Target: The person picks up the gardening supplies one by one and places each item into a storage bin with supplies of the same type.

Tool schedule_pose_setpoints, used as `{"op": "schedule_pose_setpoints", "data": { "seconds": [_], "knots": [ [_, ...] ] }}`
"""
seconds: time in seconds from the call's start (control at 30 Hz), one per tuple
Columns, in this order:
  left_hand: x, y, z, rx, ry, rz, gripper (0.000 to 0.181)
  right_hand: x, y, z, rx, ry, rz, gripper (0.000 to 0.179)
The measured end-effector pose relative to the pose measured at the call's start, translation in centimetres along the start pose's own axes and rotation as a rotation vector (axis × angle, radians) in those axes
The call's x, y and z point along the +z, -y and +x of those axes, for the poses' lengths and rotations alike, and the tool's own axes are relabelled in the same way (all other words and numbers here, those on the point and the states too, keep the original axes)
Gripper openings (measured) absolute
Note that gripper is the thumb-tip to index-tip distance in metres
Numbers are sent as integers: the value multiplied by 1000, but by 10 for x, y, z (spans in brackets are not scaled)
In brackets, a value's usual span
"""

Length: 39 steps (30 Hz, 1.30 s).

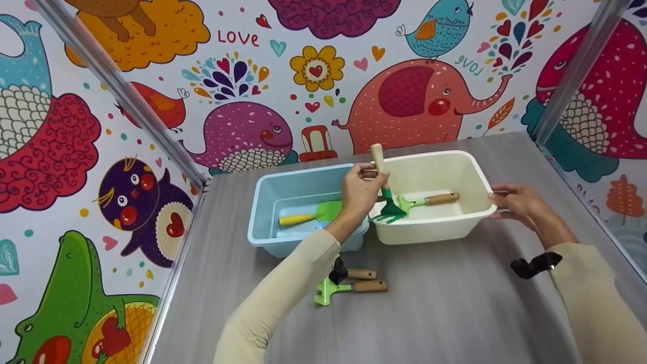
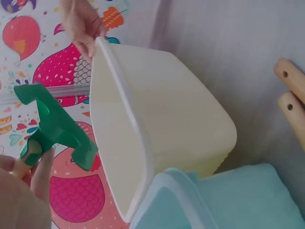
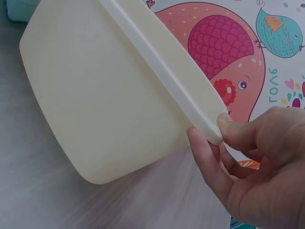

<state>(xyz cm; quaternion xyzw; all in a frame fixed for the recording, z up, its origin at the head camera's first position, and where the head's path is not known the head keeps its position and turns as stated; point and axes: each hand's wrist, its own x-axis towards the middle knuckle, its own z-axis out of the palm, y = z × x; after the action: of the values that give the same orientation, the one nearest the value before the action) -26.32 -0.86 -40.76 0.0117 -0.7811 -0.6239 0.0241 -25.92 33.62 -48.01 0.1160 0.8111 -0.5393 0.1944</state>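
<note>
My left hand (image 1: pixel 361 189) holds a small garden rake by its pale wooden handle (image 1: pixel 377 156), over the near left part of the cream bin (image 1: pixel 424 232). The rake's dark green head (image 2: pixel 55 126) points downward in the head view, its prongs overlapping the bin's near rim. My right hand (image 1: pixel 523 205) pinches the right end of the cream bin's rim (image 3: pixel 167 83), thumb on one side and fingers on the other. Inside that bin lies a light green tool with a brown wooden handle (image 1: pixel 442 198).
Left of the cream bin stands a light blue bin (image 1: pixel 255 217) containing a light green shovel with a yellow handle (image 1: pixel 295 220). On the grey table (image 1: pixel 445 313) in front lie two wooden-handled tools (image 1: pixel 371 286), one with a light green head. Patterned walls enclose the table's back and sides.
</note>
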Motion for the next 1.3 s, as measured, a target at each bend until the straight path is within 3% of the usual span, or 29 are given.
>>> {"op": "schedule_pose_setpoints", "data": {
  "seconds": [0.1,0.2,0.47,0.9,1.07,1.3],
  "knots": [
    [4,-2,5,-28,-47,-22,32,0,1,1,-4,11,7,76],
    [9,-3,9,-18,-82,-50,31,-1,0,2,-6,20,17,76],
    [28,0,17,11,-107,-108,30,-2,-1,1,18,26,26,76],
    [51,-1,27,57,15,-14,29,-1,1,-2,-16,-4,15,74],
    [62,3,30,69,23,37,28,0,1,-1,-19,2,15,73],
    [73,4,33,134,16,82,24,2,3,-1,-6,-5,24,74]
  ]
}}
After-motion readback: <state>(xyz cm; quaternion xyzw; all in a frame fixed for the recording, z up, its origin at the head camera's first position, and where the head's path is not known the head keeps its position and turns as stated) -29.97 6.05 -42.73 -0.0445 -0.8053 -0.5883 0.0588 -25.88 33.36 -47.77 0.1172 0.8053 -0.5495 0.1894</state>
